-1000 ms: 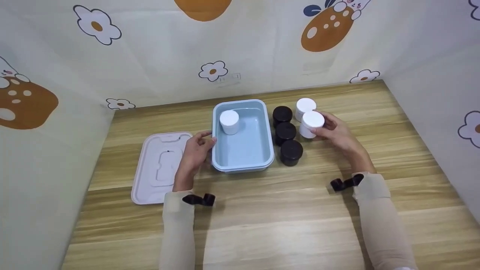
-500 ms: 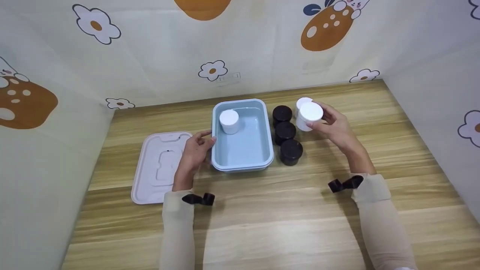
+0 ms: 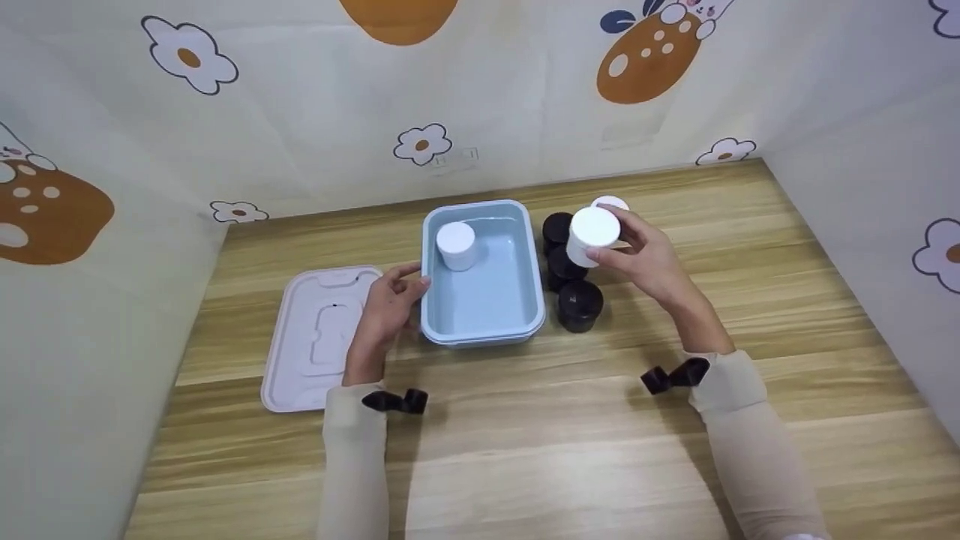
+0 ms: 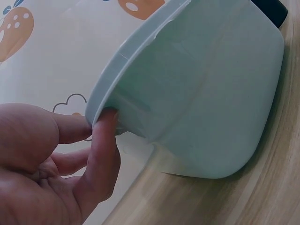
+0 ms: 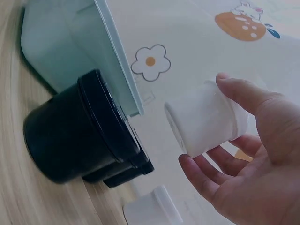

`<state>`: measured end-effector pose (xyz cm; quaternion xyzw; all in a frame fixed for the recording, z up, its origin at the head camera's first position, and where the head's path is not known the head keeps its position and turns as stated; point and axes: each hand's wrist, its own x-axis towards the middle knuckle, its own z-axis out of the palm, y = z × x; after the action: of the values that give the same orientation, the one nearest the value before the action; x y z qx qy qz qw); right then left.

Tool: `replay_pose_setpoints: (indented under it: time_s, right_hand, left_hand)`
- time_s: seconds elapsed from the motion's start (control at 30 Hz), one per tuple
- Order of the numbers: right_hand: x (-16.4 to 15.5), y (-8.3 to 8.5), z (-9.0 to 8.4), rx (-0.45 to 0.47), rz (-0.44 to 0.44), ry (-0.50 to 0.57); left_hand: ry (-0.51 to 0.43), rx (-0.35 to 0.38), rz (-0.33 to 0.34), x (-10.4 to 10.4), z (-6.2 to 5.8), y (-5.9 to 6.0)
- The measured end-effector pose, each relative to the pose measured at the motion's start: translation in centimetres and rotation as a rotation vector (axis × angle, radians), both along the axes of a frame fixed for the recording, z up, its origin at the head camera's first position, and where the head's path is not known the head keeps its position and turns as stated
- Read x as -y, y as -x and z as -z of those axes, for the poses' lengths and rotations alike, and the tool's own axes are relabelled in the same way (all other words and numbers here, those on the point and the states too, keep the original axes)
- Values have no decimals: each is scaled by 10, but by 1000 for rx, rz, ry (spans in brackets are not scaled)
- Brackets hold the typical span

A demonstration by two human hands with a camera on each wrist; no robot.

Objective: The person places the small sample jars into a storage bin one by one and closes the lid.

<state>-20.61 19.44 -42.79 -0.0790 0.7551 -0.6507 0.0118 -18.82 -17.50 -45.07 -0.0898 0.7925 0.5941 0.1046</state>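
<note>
Both busy: right hand [image 3: 651, 259] grips white jar [image 3: 592, 234] (lifted); left hand [image 3: 386, 307] touches box [image 3: 480, 330].

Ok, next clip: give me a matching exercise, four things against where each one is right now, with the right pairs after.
Things:
1. white jar in the right hand
2. second white jar
3. pink lid
4. black jars

Places:
A. flat on the table, left of the blue container
B. standing inside the blue container, far left corner
C. lifted off the table, above the black jars
D. in a row on the table, right of the blue container

Pairs: 1-C, 2-B, 3-A, 4-D
</note>
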Motion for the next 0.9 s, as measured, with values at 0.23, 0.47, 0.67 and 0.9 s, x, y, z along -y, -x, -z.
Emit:
replay_pose_setpoints:
  time_s: [0.23,0.47,0.67,0.9]
  right_hand:
    - [17,-5,-5,-30,-13,8]
    - [31,-12,-8,-41,-25,21]
    - [43,-20,-12,-51,-53,30]
    - [59,-12,-18,-11,-19,26]
  left_hand:
    - [-21,-1,-13,-1,2,1]
    - [-4,8,-7,-1,1,1]
    - [10,22,1,-1,2,1]
    - [15,12,10,0,2,1]
